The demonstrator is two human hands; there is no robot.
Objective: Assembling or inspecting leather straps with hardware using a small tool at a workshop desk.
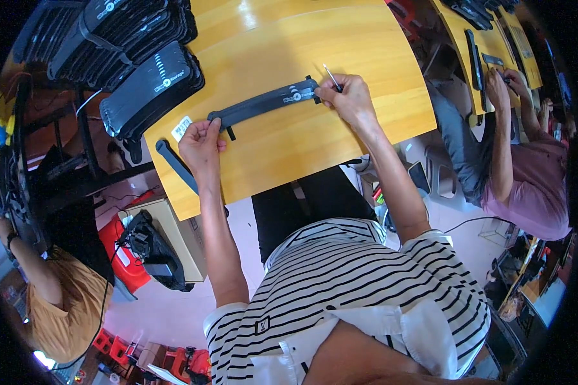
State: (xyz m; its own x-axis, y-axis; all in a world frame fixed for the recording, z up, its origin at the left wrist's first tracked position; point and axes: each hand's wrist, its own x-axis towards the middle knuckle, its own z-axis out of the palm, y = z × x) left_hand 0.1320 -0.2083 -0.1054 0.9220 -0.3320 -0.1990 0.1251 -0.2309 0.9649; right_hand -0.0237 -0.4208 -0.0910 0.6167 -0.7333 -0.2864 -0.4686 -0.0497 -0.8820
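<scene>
Long dark grey padded strap point(266, 102) lying flat across the yellow wooden worktop point(366, 45), slightly bowed, running from lower left to upper right. Left hand point(201, 146) pinning the strap's left end, grip closed on that end with thumb and fingers pressed over it. Right hand point(348, 97) at the strap's right end, fingers curled tight around a thin light-coloured pointed tool point(331, 76) whose tip angles up and away from the hand, knuckles resting just beside the strap's edge. Small white label point(182, 128) flat on the worktop just left of the left hand. Second narrow dark strap point(176, 165) hanging over the worktop's near left edge, below the left hand. Stack of black padded panels point(151, 90) with light printed markings at the worktop's far left corner, more of the same piled behind. Striped shirt point(340, 276) filling the lower middle of the view. Another person's hand point(498, 80) at a neighbouring worktop far right, well apart. Person in an orange shirt point(51, 308) low at the left.
</scene>
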